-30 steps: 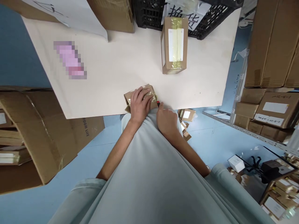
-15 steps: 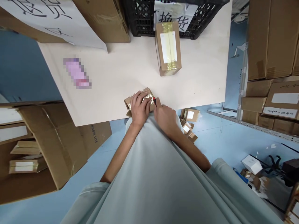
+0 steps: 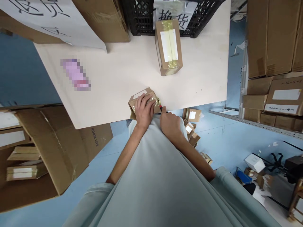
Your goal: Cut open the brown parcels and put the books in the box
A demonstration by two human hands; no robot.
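Note:
A small cardboard box (image 3: 141, 96) with a white label and shiny tape rests at the table's near edge, against my shirt. My left hand (image 3: 143, 111) lies over its top, fingers bent and holding it down. At the box's right end my right hand (image 3: 170, 122) is closed around a box cutter (image 3: 161, 107), of which only a red and black part shows. The cutter's tip is by the loose, crinkled tape; the blade itself is too small to make out.
A taped carton (image 3: 169, 47) stands before a black crate (image 3: 139, 19) on the white table (image 3: 113, 78). A pixelated pink item (image 3: 75, 74) lies left. A large open carton (image 3: 54, 148) is at lower left, small boxes (image 3: 193, 115) are on the floor, and shelved cartons (image 3: 281, 97) are at right.
My right hand and the cutter have shifted slightly right and down, off the box's end. The box has turned a little, and more of its label and lifted tape shows.

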